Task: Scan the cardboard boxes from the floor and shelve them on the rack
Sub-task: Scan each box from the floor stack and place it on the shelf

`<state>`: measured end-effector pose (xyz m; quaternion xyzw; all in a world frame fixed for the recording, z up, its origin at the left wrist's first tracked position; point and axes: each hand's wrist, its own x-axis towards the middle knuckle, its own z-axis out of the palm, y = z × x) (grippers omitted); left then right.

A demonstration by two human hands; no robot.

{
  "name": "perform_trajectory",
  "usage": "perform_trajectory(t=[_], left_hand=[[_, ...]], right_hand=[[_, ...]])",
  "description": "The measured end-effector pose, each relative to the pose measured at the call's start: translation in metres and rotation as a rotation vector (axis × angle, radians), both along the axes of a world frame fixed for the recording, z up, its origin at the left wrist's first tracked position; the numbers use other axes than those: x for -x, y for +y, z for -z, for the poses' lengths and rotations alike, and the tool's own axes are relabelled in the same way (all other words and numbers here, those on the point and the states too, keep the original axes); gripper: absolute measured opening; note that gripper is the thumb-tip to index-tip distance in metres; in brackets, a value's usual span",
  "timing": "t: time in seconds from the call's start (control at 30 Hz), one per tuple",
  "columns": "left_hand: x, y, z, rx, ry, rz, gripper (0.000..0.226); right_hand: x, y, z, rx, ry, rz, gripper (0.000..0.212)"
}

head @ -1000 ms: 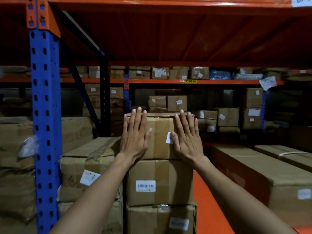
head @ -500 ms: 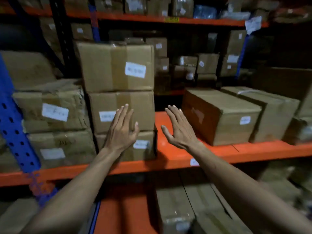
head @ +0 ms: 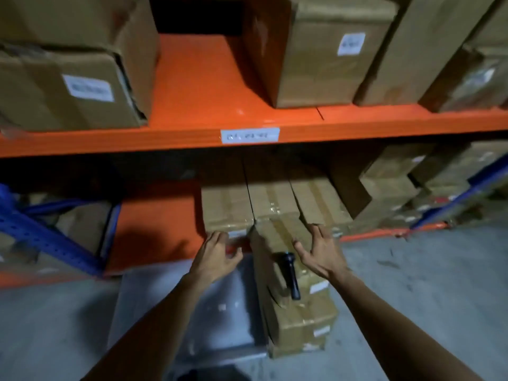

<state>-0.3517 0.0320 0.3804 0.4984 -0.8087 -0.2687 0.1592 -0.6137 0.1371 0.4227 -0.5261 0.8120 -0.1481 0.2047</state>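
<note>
A stack of long taped cardboard boxes (head: 298,323) stands on the grey floor in front of the rack. A black handheld scanner (head: 291,274) lies on the top box. My left hand (head: 217,257) hovers beside the stack's far left corner with fingers loosely curled, holding nothing. My right hand (head: 320,253) is spread over the far right part of the top box, just right of the scanner; I cannot tell whether it touches. The orange rack shelf (head: 192,86) above has a bare gap between boxes.
Labelled boxes (head: 68,86) sit left and right of the gap on the upper shelf. More boxes (head: 228,207) fill the bottom shelf behind the stack. A grey flat plate (head: 220,312) lies on the floor left of the stack. A blue upright (head: 41,237) stands at left.
Both hands left the stacked box on the shelf and dropped down. My view tilted from the shelves to the floor stack with the scanner on it.
</note>
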Motion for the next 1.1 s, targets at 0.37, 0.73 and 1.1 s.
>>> perform_trajectory(t=[0.37,0.73,1.1], left_hand=[[0.108,0.056,0.188,-0.323,-0.090,0.206,0.065],[0.143,0.068,0.275,-0.251,-0.008,0.281,0.060],[0.190,0.059,0.285,0.018,-0.466,0.537,0.079]], right_hand=[[0.033,0.026,0.185,-0.198,-0.194,0.168,0.070],[0.037,-0.022,0.277,-0.131,-0.446,0.326,0.077],[0.066,0.101,0.257,0.371,-0.817,0.723,0.057]])
